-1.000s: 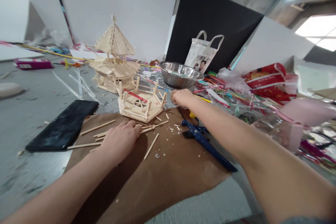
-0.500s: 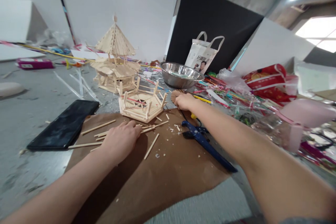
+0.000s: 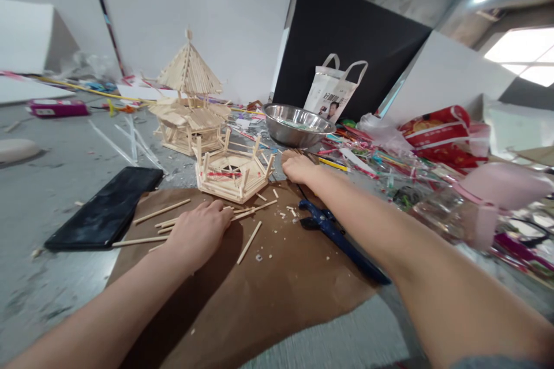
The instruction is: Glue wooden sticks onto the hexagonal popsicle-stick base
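My left hand (image 3: 199, 233) rests knuckles-up on the brown paper sheet (image 3: 268, 288), fingers curled over loose wooden sticks (image 3: 161, 210). Whether it grips one is hidden. My right hand (image 3: 299, 167) reaches past the paper's far edge, fingers closed on a small brown bundle of sticks beside the steel bowl (image 3: 298, 124). A six-sided stick frame (image 3: 234, 172) stands between both hands. Behind it rises a finished stick pagoda (image 3: 189, 98).
Blue-handled cutters (image 3: 337, 235) lie under my right forearm. A black tablet (image 3: 106, 206) lies left of the paper. A white tote bag (image 3: 333, 89), red packets (image 3: 441, 132) and coloured clutter fill the right side. White strips (image 3: 130, 141) lie far left.
My right hand has shifted slightly around the brown bundle near the bowl. The left hand has stayed on the sticks.
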`<state>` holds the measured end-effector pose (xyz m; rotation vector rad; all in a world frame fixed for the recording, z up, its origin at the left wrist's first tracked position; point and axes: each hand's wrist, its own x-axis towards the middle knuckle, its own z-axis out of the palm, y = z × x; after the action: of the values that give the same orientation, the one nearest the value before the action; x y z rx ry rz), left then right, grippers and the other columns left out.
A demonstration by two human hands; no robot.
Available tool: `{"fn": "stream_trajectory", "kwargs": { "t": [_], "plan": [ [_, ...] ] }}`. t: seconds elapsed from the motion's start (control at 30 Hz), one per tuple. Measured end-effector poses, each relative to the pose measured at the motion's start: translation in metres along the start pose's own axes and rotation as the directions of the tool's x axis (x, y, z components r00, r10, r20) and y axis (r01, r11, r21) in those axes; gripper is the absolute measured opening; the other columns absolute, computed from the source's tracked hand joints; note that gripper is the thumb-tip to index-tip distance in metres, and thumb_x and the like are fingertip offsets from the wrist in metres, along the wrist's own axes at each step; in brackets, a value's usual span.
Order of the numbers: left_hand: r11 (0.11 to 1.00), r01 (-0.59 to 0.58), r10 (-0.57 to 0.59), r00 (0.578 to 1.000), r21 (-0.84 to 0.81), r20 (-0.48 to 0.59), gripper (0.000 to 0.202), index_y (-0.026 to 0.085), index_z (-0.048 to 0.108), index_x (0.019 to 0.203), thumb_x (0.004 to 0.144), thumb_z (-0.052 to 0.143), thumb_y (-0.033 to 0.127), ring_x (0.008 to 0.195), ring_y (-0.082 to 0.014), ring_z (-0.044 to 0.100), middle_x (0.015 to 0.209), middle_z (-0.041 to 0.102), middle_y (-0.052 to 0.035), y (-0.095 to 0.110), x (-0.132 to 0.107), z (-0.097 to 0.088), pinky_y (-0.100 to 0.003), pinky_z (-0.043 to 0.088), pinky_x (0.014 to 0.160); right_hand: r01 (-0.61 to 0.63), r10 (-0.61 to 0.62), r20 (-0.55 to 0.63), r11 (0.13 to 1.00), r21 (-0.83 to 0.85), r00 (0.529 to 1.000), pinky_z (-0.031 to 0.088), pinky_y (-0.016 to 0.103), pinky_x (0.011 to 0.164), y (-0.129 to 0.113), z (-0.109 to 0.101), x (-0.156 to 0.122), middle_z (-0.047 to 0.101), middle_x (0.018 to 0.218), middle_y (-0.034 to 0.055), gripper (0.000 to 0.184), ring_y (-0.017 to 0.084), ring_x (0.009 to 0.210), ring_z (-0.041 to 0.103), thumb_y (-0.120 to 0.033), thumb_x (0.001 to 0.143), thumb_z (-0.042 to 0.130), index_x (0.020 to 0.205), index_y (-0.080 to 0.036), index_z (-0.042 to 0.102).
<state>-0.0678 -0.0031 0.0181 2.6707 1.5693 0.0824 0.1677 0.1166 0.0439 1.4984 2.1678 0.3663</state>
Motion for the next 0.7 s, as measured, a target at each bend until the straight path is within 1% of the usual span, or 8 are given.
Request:
{"fn": "stream_trajectory", "kwargs": {
  "t": [0.13,0.23,0.3,0.37,0.43,0.53,0.6,0.7],
  "plan": [
    [1.0,0.011,-0.011,1.0,0.002,0.01,0.027,0.02,0.054,0.075,0.079,0.028,0.027,0.076,-0.0176,0.05,0.079,0.052,-0.0046,0.0,0.0,0.0,-0.029,0.037,0.062,-0.002,0.006,-0.069,0.998,0.055,0.998,0.039,0.029,0.072,0.0,-0.003,0.004,0.061,0.091,0.0132,0.024,0.023,0.089,0.054,-0.014,0.061,0.053,0.082,-0.015,0.064],
    [1.0,0.007,-0.007,1.0,0.012,0.003,0.027,0.021,0.054,0.075,0.079,0.028,0.027,0.075,-0.0176,0.05,0.078,0.052,-0.0041,0.0,0.0,0.0,-0.029,0.037,0.061,-0.032,0.049,-0.125,0.991,0.13,0.991,0.039,0.027,0.067,0.006,-0.014,-0.004,0.061,0.093,0.011,0.023,0.022,0.087,0.054,-0.021,0.066,0.049,0.083,-0.017,0.063],
    [1.0,-0.001,0.001,1.0,0.023,-0.007,0.027,0.021,0.054,0.076,0.079,0.028,0.027,0.076,-0.0179,0.05,0.077,0.053,-0.0044,-0.001,0.0,0.0,-0.029,0.037,0.061,-0.035,0.063,-0.142,0.981,0.191,0.988,0.039,0.023,0.062,0.008,-0.02,-0.015,0.062,0.09,0.0065,0.024,0.018,0.08,0.056,-0.025,0.069,0.045,0.085,-0.019,0.063],
    [0.999,-0.006,0.006,1.0,0.036,-0.019,0.029,0.02,0.055,0.076,0.079,0.027,0.027,0.075,-0.0186,0.05,0.077,0.053,-0.0049,-0.003,-0.001,0.0,-0.029,0.038,0.06,0.005,0.031,-0.129,0.962,0.274,0.991,0.038,0.018,0.058,0.004,-0.022,-0.029,0.065,0.08,0.0012,0.024,0.013,0.071,0.057,-0.029,0.069,0.045,0.082,-0.02,0.063],
    [0.999,-0.004,0.005,1.0,0.045,-0.025,0.031,0.021,0.055,0.076,0.08,0.026,0.028,0.075,-0.0193,0.051,0.078,0.054,-0.0052,-0.004,-0.001,0.0,-0.029,0.038,0.058,0.063,-0.03,-0.081,0.892,0.447,0.996,0.036,0.016,0.053,-0.005,-0.019,-0.043,0.065,0.067,-0.001,0.023,0.01,0.061,0.055,-0.029,0.067,0.047,0.077,-0.019,0.065],
    [0.999,0.01,-0.009,1.0,0.054,-0.024,0.031,0.021,0.056,0.077,0.079,0.026,0.03,0.076,-0.0209,0.052,0.079,0.055,-0.0057,-0.004,-0.002,-0.001,-0.029,0.039,0.057,0.059,-0.052,-0.03,0.748,0.661,0.998,0.034,0.017,0.049,-0.019,-0.01,-0.059,0.061,0.053,-0.0009,0.022,0.009,0.052,0.053,-0.03,0.066,0.049,0.071,-0.016,0.065],
    [0.998,0.026,-0.024,0.999,0.061,-0.025,0.031,0.021,0.056,0.079,0.079,0.027,0.03,0.077,-0.0217,0.052,0.08,0.055,-0.0063,-0.003,-0.002,-0.002,-0.029,0.039,0.057,0.046,-0.001,-0.065,0.718,0.694,0.998,0.033,0.018,0.048,-0.022,-0.003,-0.069,0.06,0.051,-0.0003,0.026,0.009,0.051,0.052,-0.035,0.069,0.046,0.068,-0.016,0.064],
    [0.997,0.042,-0.039,0.999,0.072,-0.034,0.032,0.02,0.056,0.08,0.079,0.026,0.03,0.077,-0.0223,0.053,0.081,0.056,-0.0068,-0.002,-0.002,-0.003,-0.03,0.039,0.058,0.031,0.133,-0.178,0.71,0.703,0.975,0.032,0.019,0.05,-0.018,0.007,-0.088,0.061,0.06,0.0004,0.027,0.01,0.056,0.052,-0.036,0.072,0.043,0.071,-0.018,0.063]
  ]
}}
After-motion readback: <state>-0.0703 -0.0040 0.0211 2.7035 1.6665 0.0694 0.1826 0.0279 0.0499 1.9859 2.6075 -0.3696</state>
